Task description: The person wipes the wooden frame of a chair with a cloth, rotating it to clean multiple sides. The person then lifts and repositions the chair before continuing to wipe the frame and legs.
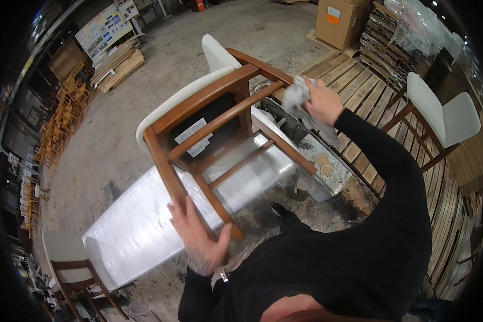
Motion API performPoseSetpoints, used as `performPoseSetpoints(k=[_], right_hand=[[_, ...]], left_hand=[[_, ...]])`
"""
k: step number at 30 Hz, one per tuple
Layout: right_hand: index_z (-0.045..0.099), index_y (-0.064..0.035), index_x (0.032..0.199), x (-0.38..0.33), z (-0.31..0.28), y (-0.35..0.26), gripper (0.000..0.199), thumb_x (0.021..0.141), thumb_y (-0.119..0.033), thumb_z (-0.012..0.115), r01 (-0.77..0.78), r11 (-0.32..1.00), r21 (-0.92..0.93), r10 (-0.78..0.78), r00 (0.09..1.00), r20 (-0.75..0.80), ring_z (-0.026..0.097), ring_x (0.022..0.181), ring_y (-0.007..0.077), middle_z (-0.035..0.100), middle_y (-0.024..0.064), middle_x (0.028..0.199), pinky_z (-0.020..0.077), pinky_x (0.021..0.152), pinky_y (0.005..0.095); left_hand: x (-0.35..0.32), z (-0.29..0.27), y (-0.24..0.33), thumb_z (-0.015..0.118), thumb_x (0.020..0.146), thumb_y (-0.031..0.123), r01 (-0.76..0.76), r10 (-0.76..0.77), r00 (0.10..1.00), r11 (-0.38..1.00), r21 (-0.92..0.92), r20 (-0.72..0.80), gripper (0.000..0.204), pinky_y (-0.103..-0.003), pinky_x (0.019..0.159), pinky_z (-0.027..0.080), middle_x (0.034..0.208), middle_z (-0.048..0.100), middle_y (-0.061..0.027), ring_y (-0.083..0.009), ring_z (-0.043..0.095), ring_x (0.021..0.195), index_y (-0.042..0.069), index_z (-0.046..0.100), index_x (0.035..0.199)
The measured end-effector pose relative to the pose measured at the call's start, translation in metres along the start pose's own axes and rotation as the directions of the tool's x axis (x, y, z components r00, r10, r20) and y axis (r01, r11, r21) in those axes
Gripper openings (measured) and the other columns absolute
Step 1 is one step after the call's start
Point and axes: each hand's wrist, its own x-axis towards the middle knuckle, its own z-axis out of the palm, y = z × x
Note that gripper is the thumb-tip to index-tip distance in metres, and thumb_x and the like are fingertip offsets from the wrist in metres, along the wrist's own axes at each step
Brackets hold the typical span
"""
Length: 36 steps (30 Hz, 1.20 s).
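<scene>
A brown wooden chair [214, 123] with pale upholstery lies tipped over on a work surface wrapped in clear plastic film [139, 231]. Its legs and stretchers point toward me, and the dark underside of the seat carries a white label [191, 137]. My right hand [326, 102] is closed around a crumpled grey cloth [297, 95], held against the end of the far right leg. Beside the near left leg, my left hand [201, 236] has its fingers stretched and thumb spread; the fingers seem to touch the wood.
At right, another pale chair [432, 118] stands on wooden slats [354, 80]. One more chair [72, 263] is at lower left. A cluttered side bench [327, 166] holds a roll of tape [326, 172]. A cardboard box [339, 24] and stacked chair frames [64, 118] stand farther off.
</scene>
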Motion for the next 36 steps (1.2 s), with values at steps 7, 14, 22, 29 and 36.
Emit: performPoseSetpoints(k=[7, 14, 22, 29, 36], right_hand=[[0.059, -0.0022, 0.129, 0.293, 0.062, -0.062, 0.054, 0.096, -0.042, 0.044, 0.058, 0.928, 0.367, -0.113, 0.985, 0.131, 0.060, 0.117, 0.0407, 0.061, 0.0279, 0.126, 0.0468, 0.101, 0.0454], [0.069, -0.0047, 0.119, 0.405, 0.101, -0.115, 0.060, 0.095, -0.054, 0.045, 0.113, 0.910, 0.400, -0.110, 0.993, -0.030, 0.059, 0.117, 0.0409, 0.063, 0.0241, 0.127, 0.0462, 0.099, 0.0469], [0.066, -0.0023, 0.119, 0.152, 0.073, 0.051, 0.046, 0.099, -0.042, 0.055, -0.203, 0.330, 0.922, -0.271, 0.915, 0.299, 0.066, 0.095, 0.0149, 0.070, 0.0088, 0.107, 0.0530, 0.084, 0.0314], [0.053, 0.0004, 0.132, -0.144, 0.038, 0.176, 0.049, 0.098, -0.035, 0.058, -0.741, -0.364, 0.565, -0.556, 0.659, 0.507, 0.066, 0.100, 0.0154, 0.067, 0.0085, 0.109, 0.0543, 0.089, 0.0307], [0.058, 0.0031, 0.123, -0.088, 0.252, 0.042, 0.050, 0.075, -0.006, 0.069, -0.078, 0.559, 0.825, 0.086, 0.996, 0.035, 0.059, 0.115, 0.0325, 0.062, 0.0161, 0.123, 0.0453, 0.099, 0.0362]], left_hand=[[-0.010, 0.017, -0.001, 0.063, 0.067, 0.001, 0.497, -0.541, 0.837, 0.685, -0.533, 0.086, 0.104, -0.042, 0.114, 0.034, 0.152, 0.035, -0.0171, -0.0310, 0.041, 0.136, 0.006, 0.013, 0.159], [-0.006, 0.017, 0.020, 0.062, 0.064, -0.001, 0.723, -0.772, 0.589, 0.373, -0.581, 0.238, 0.103, -0.040, 0.096, 0.045, 0.142, 0.042, -0.0165, -0.0287, 0.052, 0.119, 0.007, 0.018, 0.158], [-0.021, 0.024, 0.006, 0.067, 0.065, 0.004, 0.523, -0.604, 0.791, 0.584, -0.621, 0.098, 0.102, -0.039, 0.110, 0.034, 0.148, 0.038, -0.0161, -0.0286, 0.042, 0.133, 0.006, 0.023, 0.156], [-0.020, 0.026, 0.007, 0.062, 0.078, 0.003, 0.178, -0.302, 0.943, 0.815, -0.551, -0.141, 0.083, -0.044, 0.119, 0.025, 0.156, 0.034, -0.0201, -0.0323, 0.029, 0.147, 0.007, 0.030, 0.154], [-0.010, 0.008, 0.003, 0.063, 0.083, 0.034, -0.074, 0.063, 0.997, 0.927, -0.368, -0.040, 0.035, -0.056, 0.120, 0.017, 0.058, 0.058, -0.0018, -0.0250, 0.073, 0.084, 0.010, 0.063, 0.058]])
